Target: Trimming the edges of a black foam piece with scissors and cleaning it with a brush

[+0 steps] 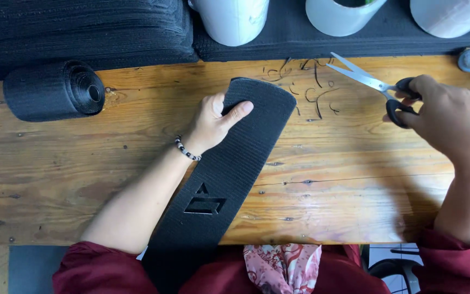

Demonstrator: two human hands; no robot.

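Strap: long black ribbed webbing strap [229, 163] lying diagonal on the wooden table [344, 185], rounded end up near the centre, lower end running off the near edge toward the lap; geometric cut-out shapes in its lower half.
Table: plank top, knots and nail marks.
Stacks: black fabric piles [82, 30] along the far edge, white rolls [232, 19] standing on them.
Roll: black webbing roll [55, 90], far left, on its side, well apart from strap.
Left hand [213, 122]: gripping strap's left edge near the rounded end, thumb on top, fingers curled under; beaded bracelet [186, 149] on wrist.
Right hand [452, 117]: closed through the black handles of scissors [373, 84], blades parted, pointing left, off the strap.
Trimmings: thin black curled offcuts [314, 92] between strap end and scissors.
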